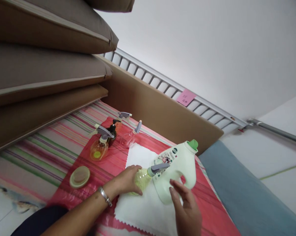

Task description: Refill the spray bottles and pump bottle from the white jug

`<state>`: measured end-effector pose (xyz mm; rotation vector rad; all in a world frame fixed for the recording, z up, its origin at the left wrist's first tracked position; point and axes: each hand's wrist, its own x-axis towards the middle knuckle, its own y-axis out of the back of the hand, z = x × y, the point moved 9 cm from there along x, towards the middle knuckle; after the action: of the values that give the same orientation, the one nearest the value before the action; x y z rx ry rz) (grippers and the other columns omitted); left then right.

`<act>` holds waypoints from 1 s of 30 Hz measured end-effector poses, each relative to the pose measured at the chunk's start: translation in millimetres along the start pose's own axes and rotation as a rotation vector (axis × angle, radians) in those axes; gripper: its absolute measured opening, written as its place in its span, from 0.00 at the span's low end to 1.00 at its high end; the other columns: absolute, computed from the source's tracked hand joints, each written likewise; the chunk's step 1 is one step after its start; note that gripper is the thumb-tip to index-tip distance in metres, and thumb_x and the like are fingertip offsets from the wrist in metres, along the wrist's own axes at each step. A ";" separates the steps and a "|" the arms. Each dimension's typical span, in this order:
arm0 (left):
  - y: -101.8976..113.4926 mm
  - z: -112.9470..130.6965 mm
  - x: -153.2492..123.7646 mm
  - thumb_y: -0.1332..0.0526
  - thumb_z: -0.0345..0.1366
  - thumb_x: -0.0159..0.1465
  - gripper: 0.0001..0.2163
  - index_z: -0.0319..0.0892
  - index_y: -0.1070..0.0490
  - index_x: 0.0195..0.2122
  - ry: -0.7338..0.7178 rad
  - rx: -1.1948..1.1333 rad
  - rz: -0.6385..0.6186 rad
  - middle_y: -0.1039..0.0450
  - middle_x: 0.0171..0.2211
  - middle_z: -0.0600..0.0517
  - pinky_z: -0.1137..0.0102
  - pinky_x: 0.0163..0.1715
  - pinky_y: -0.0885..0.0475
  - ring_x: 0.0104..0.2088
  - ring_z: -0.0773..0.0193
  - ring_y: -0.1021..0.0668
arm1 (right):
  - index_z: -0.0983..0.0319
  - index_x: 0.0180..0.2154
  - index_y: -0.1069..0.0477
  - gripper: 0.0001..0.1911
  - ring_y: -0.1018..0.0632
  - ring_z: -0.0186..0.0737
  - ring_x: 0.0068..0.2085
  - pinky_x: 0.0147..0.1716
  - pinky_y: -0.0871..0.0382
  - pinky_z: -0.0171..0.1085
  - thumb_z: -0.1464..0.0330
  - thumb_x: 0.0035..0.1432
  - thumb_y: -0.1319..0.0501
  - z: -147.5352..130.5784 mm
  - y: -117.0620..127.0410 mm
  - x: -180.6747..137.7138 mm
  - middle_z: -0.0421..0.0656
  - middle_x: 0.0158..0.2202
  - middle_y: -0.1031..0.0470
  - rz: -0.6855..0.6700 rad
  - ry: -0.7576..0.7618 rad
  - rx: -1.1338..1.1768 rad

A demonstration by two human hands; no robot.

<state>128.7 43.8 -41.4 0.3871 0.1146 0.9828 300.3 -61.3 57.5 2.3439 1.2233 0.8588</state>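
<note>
My left hand [129,179] is wrapped round the body of a clear spray bottle [143,180] holding yellowish liquid. Its grey trigger head [159,168] points right, in front of a large pale green detergent jug [166,190]. The jug stands with its bright green spout [193,144] uncapped. To the right of the bottle, my right hand [186,206] is raised near the jug's handle, fingers apart and holding nothing. A white cloth with a zigzag edge [148,209] lies under the bottle and jug. A round pale green lid [79,177] rests on the red plastic sheet at left.
Behind the lid stand an orange-tinted spray bottle [98,150], a dark pump bottle [113,131] and a clear spray bottle [127,138], with another sprayer [124,115] farther back. Stacked cushions [47,68] rise at left. A brown board [148,101] and radiator [148,77] border the back.
</note>
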 end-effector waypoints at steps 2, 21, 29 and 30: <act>0.1 0.9 0.3 0.26 0.39 0.35 0.41 0.41 0.37 0.53 -0.010 -0.001 0.000 0.33 0.52 0.43 0.59 0.53 0.37 0.52 0.50 0.31 | 0.58 0.44 0.30 0.19 0.31 0.54 0.54 0.54 0.40 0.53 0.59 0.51 0.39 -43.9 6.1 12.4 0.48 0.50 0.28 -0.052 0.297 -0.153; 1.7 2.2 -1.7 0.26 0.40 0.35 0.39 0.43 0.36 0.51 -0.027 0.001 0.006 0.30 0.48 0.44 0.60 0.49 0.34 0.49 0.49 0.29 | 0.57 0.47 0.32 0.24 0.23 0.45 0.36 0.33 0.38 0.37 0.74 0.46 0.43 -120.1 -106.0 34.9 0.44 0.37 0.22 -0.929 0.658 -0.966; -0.9 0.2 -2.2 0.26 0.42 0.35 0.41 0.44 0.37 0.52 -0.035 0.033 0.002 0.32 0.50 0.44 0.59 0.51 0.35 0.50 0.48 0.29 | 0.54 0.53 0.37 0.33 0.23 0.44 0.38 0.31 0.38 0.35 0.72 0.43 0.37 -121.1 -114.2 33.6 0.43 0.39 0.22 -0.954 0.580 -1.014; -1.3 0.3 -2.4 0.27 0.42 0.35 0.41 0.43 0.37 0.53 -0.038 0.036 -0.002 0.31 0.49 0.43 0.58 0.50 0.35 0.50 0.48 0.29 | 0.53 0.53 0.37 0.33 0.23 0.43 0.37 0.31 0.38 0.35 0.73 0.42 0.37 -120.4 -115.3 33.2 0.42 0.37 0.22 -0.963 0.576 -1.019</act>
<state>128.5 41.1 -41.8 0.4386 0.0986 0.9720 165.3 35.0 94.8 0.5984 1.3900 1.3324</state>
